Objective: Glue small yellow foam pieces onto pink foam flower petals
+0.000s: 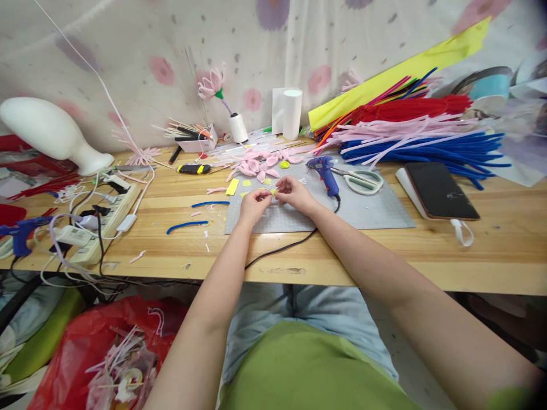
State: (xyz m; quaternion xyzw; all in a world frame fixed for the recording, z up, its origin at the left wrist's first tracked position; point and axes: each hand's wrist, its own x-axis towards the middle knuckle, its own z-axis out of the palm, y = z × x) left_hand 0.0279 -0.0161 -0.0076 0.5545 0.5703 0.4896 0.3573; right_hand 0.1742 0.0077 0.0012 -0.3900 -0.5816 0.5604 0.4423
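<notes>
Forearms nearest; left hand (253, 205) and right hand (293, 192) pinch yellow piece (274, 192) at centre. Risk: piece slips; glue gun (325, 173) just beside, burn likely.

A long wooden table (427, 256) fills the middle of the room. Behind it hangs a pale cloth (128, 34) with pink and purple flowers printed on it (it covers the whole back wall). The light is soft and even. Under the table it is darker, and a red plastic bag (81, 341) sits on the floor at the left beside something green (43, 341).
</notes>
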